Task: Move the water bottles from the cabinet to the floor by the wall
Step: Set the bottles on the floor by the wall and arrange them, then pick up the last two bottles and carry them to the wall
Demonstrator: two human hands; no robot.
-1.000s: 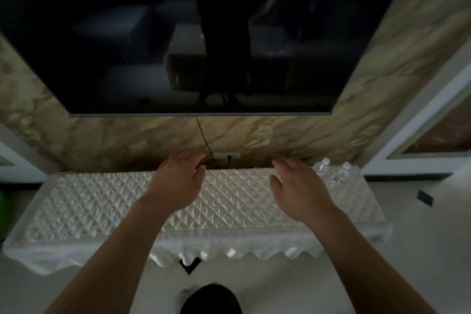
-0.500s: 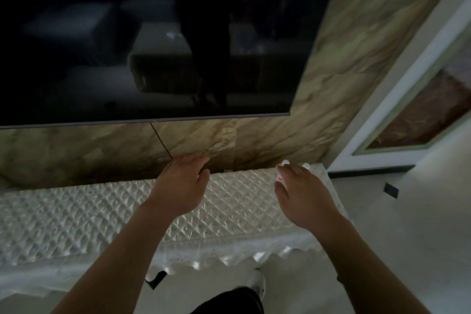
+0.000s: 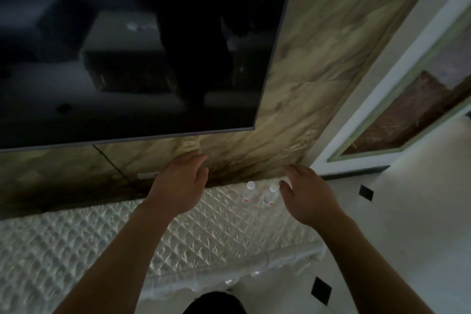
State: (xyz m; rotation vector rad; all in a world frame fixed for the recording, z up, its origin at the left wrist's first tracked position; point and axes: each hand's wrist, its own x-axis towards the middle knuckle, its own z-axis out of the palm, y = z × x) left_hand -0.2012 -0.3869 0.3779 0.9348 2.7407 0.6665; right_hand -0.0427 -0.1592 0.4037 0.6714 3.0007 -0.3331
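Two clear water bottles with white caps stand upright side by side near the right end of the low cabinet [image 3: 76, 242], which is covered by a white quilted cloth. The left bottle [image 3: 248, 192] and the right bottle [image 3: 269, 196] both have red on their labels. My right hand [image 3: 309, 195] hovers just right of the right bottle, fingers apart, holding nothing. My left hand [image 3: 179, 186] is held out to the left of the bottles, open and empty, a hand's width away from them.
A large dark television [image 3: 127, 46] hangs on the marble wall [image 3: 305, 84] above the cabinet, with a cable running down from it. White floor [image 3: 407, 224] with small black tiles lies to the right, next to a white door frame [image 3: 377, 99].
The view has swung right and closer. Both bottles now show between my hands, where my right hand hid them before. Both hands have reached further toward the wall.
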